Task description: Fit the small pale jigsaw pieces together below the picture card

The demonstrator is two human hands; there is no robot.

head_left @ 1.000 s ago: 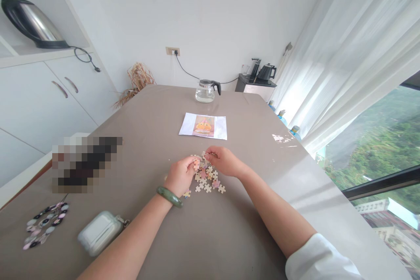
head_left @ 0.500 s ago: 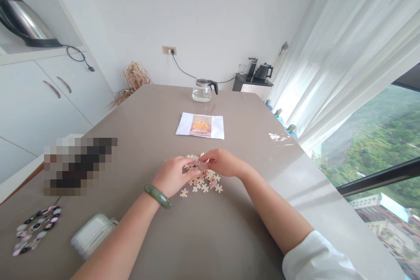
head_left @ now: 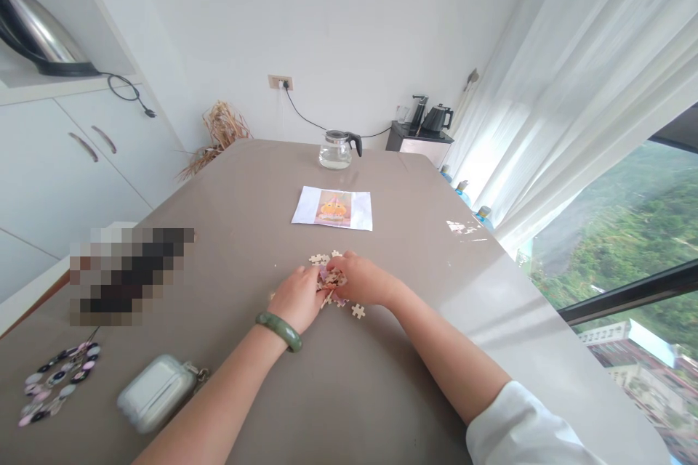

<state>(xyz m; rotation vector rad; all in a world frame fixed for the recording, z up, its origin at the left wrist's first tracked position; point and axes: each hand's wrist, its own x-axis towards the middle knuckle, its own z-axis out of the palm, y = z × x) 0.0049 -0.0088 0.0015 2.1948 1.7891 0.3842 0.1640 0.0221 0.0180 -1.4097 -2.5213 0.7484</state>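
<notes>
A small heap of jigsaw puzzle pieces (head_left: 331, 278) lies on the table between my two hands. My left hand (head_left: 297, 296), with a green bangle at its wrist, presses in from the left, fingers curled against the pieces. From the right, my right hand (head_left: 366, 280) closes its fingers around the other side of the heap. Some pieces show pink printing, others their plain pale backs. One pale puzzle piece (head_left: 358, 311) rests apart, just below my right hand. Parts of the heap and several fingertips are hidden.
Beyond the heap lies a white sheet with a pumpkin-like picture (head_left: 334, 208). A glass pot (head_left: 335, 151) stands at the table's far end. To the left are a white earphone case (head_left: 158, 392), a beaded strap (head_left: 59, 378) and a blurred-out object (head_left: 136, 272).
Both hands have drawn closer together and squeezed the spread pieces into a tighter heap. My left hand has moved right, and my right hand has come slightly lower and left.
</notes>
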